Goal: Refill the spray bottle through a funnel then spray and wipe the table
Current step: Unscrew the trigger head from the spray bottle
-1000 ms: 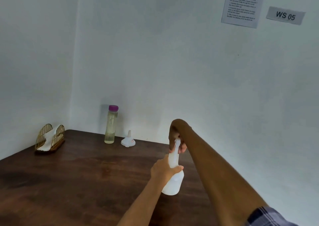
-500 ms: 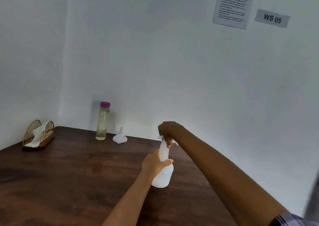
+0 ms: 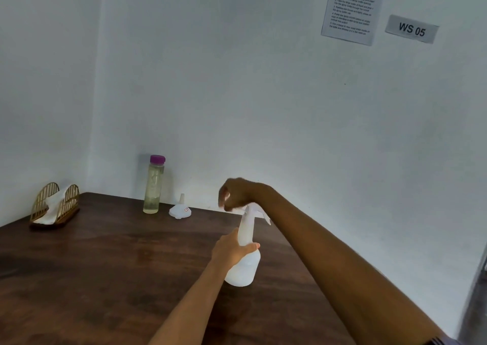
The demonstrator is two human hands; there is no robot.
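white walls fill most of the frame, dark wooden table (image 3: 105, 265) across the bottom. my left hand (image 3: 232, 251) is wrapped round the neck of the spray bottle (image 3: 243, 263), bottom centre. my right hand (image 3: 237, 194) sits over its spray head (image 3: 254, 210), fingers curled, blurry, can't tell if it's gripping. refill bottle (image 3: 154, 186) and funnel (image 3: 180, 209) centre-left.

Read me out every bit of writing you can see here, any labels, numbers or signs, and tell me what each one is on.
"WS 05": black print on the small grey rectangular label stuck on the wall.
White printed paper sheet on the wall: several lines of text, too small and blurred to read.
Small white plastic funnel: a small reddish mark, unreadable.
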